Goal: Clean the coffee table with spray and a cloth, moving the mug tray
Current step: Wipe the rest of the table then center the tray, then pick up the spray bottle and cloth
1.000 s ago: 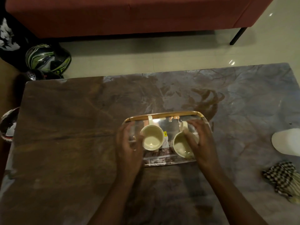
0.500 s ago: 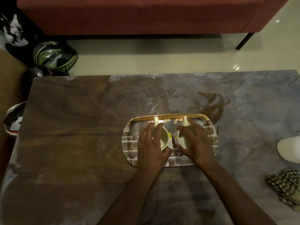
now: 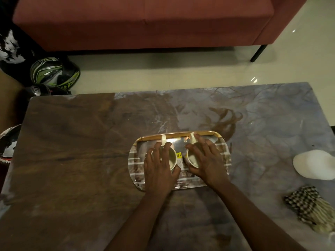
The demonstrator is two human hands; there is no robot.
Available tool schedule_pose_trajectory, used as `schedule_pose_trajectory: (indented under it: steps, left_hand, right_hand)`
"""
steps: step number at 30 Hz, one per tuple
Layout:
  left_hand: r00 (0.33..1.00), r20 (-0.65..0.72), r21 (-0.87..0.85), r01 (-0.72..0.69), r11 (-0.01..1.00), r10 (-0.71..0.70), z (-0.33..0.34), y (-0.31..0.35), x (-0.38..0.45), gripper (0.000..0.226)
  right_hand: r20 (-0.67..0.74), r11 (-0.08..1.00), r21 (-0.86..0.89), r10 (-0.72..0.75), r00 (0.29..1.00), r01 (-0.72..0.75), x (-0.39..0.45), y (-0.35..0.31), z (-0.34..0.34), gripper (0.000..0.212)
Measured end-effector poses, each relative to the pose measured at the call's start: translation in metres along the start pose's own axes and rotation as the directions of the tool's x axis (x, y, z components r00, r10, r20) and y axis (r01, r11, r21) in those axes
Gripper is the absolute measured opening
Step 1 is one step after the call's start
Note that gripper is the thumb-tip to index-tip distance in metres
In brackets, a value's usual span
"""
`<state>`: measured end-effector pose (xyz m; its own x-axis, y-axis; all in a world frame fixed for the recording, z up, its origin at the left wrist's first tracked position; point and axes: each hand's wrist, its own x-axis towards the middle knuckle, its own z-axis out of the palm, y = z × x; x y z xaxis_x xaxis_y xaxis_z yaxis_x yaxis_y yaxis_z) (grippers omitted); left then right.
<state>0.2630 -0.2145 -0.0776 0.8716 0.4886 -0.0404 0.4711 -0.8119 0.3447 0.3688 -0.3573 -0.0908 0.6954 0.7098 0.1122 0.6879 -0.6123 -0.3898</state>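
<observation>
Fingers (image 3: 164, 149) of the left hand (image 3: 159, 169) are now spread over the left mug (image 3: 172, 158); the right hand (image 3: 206, 162) is curled around the right mug (image 3: 192, 159). Both mugs are kept on the tray (image 3: 135, 160), mid-table (image 3: 72, 151). A yellow sticker (image 3: 179, 155) is seen between them, unreadable.

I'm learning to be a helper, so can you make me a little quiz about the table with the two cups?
1. True or false: each hand rests on a mug.
2. What lies on the table nearest the right edge of the view: A) a checked cloth, B) a book, C) a plate?
3. What do both mugs stand on?

Key
1. True: left hand on the left mug, right hand on the right mug.
2. A, the checked cloth on the coffee table.
3. The tray.
</observation>
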Motion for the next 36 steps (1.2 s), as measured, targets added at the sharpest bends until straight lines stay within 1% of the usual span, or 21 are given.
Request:
schedule_pose_trajectory:
  steps: [4, 7, 9, 11, 13, 16, 20, 24, 27, 29, 31, 32, 36]
  left_hand:
    - [1.000, -0.006, 0.058, -0.019, 0.998, 0.020, -0.001, -0.002, 0.002, 0.079]
    - [0.998, -0.057, 0.033, 0.006, 0.999, -0.004, -0.001, -0.002, 0.003, 0.079]
    - [0.997, -0.078, 0.013, 0.017, 1.000, -0.016, -0.005, -0.001, 0.005, 0.080]
    - [0.998, -0.056, 0.012, 0.040, 0.999, -0.039, -0.006, 0.001, 0.004, 0.078]
    - [0.999, -0.023, 0.020, 0.049, 0.999, -0.049, -0.008, 0.002, 0.002, 0.073]
    - [0.998, 0.000, 0.058, 0.066, 0.996, -0.066, -0.011, 0.001, 0.001, 0.073]
    - [0.998, -0.023, 0.067, 0.053, 0.996, -0.051, -0.009, 0.002, 0.002, 0.070]
    - [0.997, -0.060, 0.063, 0.041, 0.997, -0.037, -0.009, 0.005, 0.002, 0.071]
    - [0.999, -0.031, 0.055, 0.042, 0.998, -0.040, -0.011, 0.005, 0.001, 0.073]
    - [0.997, 0.014, 0.026, 0.070, 0.997, -0.071, -0.012, 0.004, 0.001, 0.076]
    - [0.994, 0.037, -0.013, 0.102, 0.995, -0.101, -0.020, 0.007, -0.001, 0.080]
    - [0.995, 0.020, -0.024, 0.095, 0.995, -0.094, -0.025, 0.012, -0.001, 0.080]
    - [0.992, -0.111, -0.073, -0.074, 0.995, 0.066, -0.054, 0.058, 0.009, 0.067]
  right_hand:
    - [0.038, 0.999, 0.018, 0.049, 0.998, -0.050, 0.001, -0.002, 0.000, 0.077]
    - [0.052, 0.996, 0.031, 0.077, 0.996, -0.079, 0.001, -0.006, -0.001, 0.074]
    - [0.036, 0.996, 0.036, 0.085, 0.996, -0.086, 0.000, -0.003, -0.005, 0.075]
    - [0.010, 0.991, 0.046, 0.122, 0.992, -0.122, -0.004, 0.009, -0.008, 0.076]
    - [-0.013, 0.989, 0.041, 0.144, 0.989, -0.144, -0.009, 0.020, -0.011, 0.072]
    - [0.022, 0.993, 0.000, 0.122, 0.992, -0.122, -0.010, 0.021, -0.014, 0.071]
    - [0.067, 0.996, -0.016, 0.088, 0.994, -0.087, -0.005, 0.012, -0.015, 0.081]
    - [0.088, 0.993, -0.026, 0.115, 0.989, -0.113, -0.005, 0.007, -0.017, 0.081]
    - [0.123, 0.995, -0.017, 0.104, 0.987, -0.103, -0.006, 0.010, -0.016, 0.084]
    - [0.156, 0.995, -0.007, 0.101, 0.983, -0.101, -0.005, 0.014, -0.015, 0.081]
    - [0.144, 0.993, 0.022, 0.116, 0.983, -0.120, -0.008, 0.013, -0.019, 0.076]
    - [0.121, 0.991, 0.038, 0.120, 0.985, -0.125, -0.010, 0.012, -0.023, 0.074]
    - [-0.042, 0.984, 0.119, 0.139, 0.989, -0.133, -0.020, 0.002, -0.054, 0.066]
